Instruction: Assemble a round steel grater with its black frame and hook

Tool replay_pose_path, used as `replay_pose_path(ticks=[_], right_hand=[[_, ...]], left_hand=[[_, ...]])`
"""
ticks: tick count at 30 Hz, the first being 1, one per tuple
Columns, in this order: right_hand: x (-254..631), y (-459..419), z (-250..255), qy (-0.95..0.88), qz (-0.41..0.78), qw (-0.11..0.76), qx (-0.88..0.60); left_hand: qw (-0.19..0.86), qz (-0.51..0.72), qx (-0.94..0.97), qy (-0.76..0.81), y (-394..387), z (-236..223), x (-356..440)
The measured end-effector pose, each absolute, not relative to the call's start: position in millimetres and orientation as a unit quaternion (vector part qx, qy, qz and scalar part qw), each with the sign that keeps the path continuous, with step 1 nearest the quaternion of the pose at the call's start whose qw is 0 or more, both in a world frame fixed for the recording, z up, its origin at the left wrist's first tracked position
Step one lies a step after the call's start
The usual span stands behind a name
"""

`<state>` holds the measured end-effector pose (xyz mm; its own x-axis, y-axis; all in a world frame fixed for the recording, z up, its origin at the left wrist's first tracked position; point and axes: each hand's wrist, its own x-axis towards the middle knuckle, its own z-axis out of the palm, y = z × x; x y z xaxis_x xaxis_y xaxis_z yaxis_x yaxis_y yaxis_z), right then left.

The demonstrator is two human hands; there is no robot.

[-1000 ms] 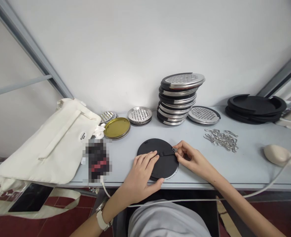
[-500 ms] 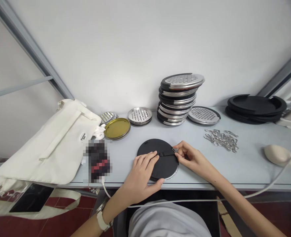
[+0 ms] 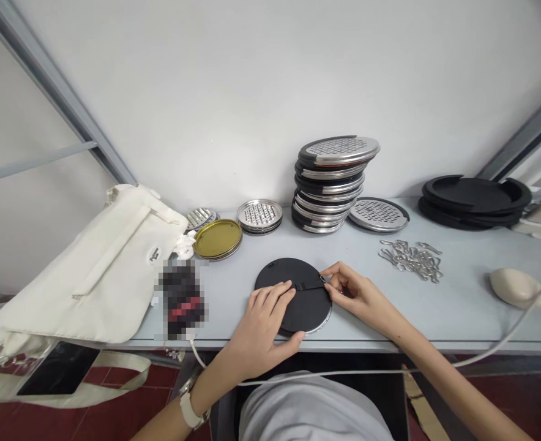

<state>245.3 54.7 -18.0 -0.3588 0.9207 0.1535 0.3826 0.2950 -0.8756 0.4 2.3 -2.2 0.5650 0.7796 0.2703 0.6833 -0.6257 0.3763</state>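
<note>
A round black disc with a silvery rim lies near the table's front edge, a dark strap or slot across its upper face. My left hand rests on it, fingers stretched flat over the top and thumb by the near rim. At the disc's right edge, my right hand pinches a small metal clip, mostly covered by thumb and forefinger. To the right lies a loose pile of similar-looking silvery clips.
Behind stands a leaning stack of grater discs, beside a single grater disc. Black ring-shaped trays sit far right. Gold lids, small graters and a white bag are left. A white cable crosses in front.
</note>
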Motion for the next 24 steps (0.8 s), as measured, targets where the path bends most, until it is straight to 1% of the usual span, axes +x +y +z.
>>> replay_pose_path(ticks=[24], right_hand=[[245.4,52.6,-12.6,-0.738,0.372,0.329,-0.457]], left_hand=[[0.111,0.206,0.877,0.419,1.7,-1.4,0.3]])
